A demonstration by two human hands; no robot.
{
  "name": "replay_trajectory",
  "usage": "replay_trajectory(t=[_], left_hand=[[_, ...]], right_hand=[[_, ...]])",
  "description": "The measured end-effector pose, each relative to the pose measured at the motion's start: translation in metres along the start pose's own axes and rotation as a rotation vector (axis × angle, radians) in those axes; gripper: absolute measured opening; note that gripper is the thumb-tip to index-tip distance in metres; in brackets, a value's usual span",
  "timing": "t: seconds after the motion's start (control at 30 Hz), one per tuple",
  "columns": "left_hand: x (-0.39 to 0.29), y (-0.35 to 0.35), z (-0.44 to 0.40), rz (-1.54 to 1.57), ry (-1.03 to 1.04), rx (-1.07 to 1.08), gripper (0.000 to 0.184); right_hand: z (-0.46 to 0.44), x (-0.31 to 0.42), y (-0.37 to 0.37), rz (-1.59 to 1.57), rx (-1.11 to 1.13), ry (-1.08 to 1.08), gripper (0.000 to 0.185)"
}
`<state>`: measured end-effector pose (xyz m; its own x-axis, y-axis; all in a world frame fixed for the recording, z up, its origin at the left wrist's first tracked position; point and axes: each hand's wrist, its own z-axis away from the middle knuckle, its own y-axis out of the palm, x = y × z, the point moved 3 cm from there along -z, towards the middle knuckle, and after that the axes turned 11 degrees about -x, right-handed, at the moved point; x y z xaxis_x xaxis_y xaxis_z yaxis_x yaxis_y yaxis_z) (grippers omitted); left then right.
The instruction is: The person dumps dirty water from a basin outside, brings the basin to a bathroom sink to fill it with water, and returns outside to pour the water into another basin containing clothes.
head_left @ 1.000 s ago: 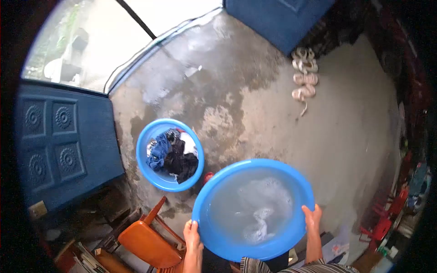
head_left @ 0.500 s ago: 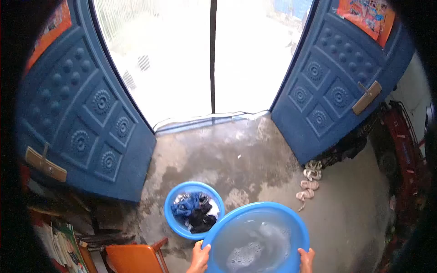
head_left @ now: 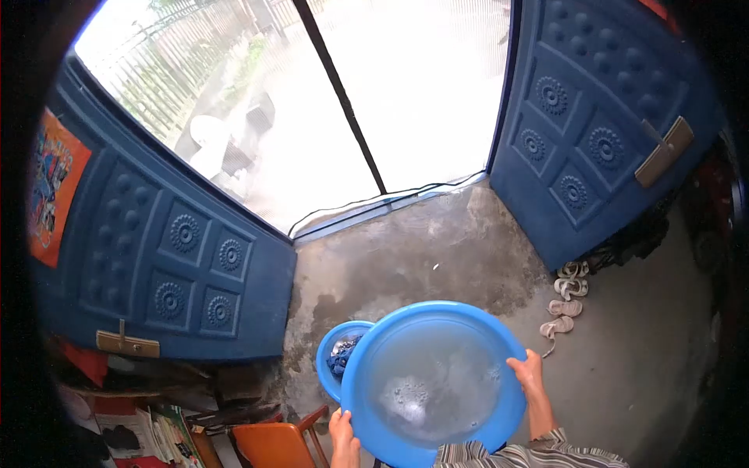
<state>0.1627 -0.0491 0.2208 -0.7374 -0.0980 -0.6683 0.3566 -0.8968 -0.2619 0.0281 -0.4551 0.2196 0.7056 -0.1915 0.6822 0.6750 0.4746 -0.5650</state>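
A large blue basin (head_left: pixel 360 343) of cloudy, sudsy water is held up between my two hands. My left hand (head_left: pixel 342 434) grips its lower left rim, fingers around the edge. On the right side of the rim, my right hand (head_left: pixel 527 374) is closed with the thumb over the top. White foam (head_left: pixel 409 396) floats on the grey water. Behind the basin, a smaller blue basin (head_left: pixel 325 356) stands on the floor, partly covered from view. Dark and blue wet clothes (head_left: pixel 342 357) lie inside it.
Two blue embossed doors stand open, the left door (head_left: pixel 199 288) and right door (head_left: pixel 577 140), around a bright doorway with a threshold (head_left: pixel 390 204). Shoes (head_left: pixel 563 306) line the floor by the right door. An orange wooden chair (head_left: pixel 273 446) is at lower left, near stacked papers (head_left: pixel 168 437).
The large basin has risen and come closer, now covering more of the small basin. My view has tilted and turned left. Both hands keep hold of the rim.
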Motion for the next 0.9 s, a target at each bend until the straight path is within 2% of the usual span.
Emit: replay_trajectory(t=[0.13,0.23,0.4,0.43,0.57,0.6,0.73,0.9], left_hand=[[-0.003,0.045,-0.002,0.063,-0.019,0.081,0.019],[-0.025,0.103,0.002,0.046,-0.065,0.194,0.021],[-0.052,0.201,-0.042,-0.027,-0.072,0.403,0.021],[-0.066,0.230,-0.048,-0.047,-0.041,0.469,0.021],[-0.142,0.298,-0.035,-0.169,-0.039,0.506,0.022],[-0.161,0.317,-0.038,-0.171,-0.029,0.502,0.022],[-0.228,0.369,-0.047,-0.207,0.034,0.584,0.023],[-0.313,0.408,-0.074,-0.210,0.057,0.554,0.023]], right_hand=[[-0.049,0.030,-0.020,0.033,-0.047,-0.046,0.024],[-0.071,0.062,-0.037,0.082,-0.138,-0.086,0.024],[-0.077,0.120,-0.057,-0.066,-0.278,0.059,0.021],[-0.082,0.119,-0.055,-0.066,-0.304,0.042,0.021],[-0.104,0.108,-0.047,-0.220,-0.381,0.052,0.018],[-0.111,0.117,-0.041,-0.307,-0.401,0.087,0.018],[-0.139,0.161,-0.018,-0.334,-0.429,0.077,0.015],[-0.180,0.238,0.034,-0.343,-0.319,0.096,0.016]])
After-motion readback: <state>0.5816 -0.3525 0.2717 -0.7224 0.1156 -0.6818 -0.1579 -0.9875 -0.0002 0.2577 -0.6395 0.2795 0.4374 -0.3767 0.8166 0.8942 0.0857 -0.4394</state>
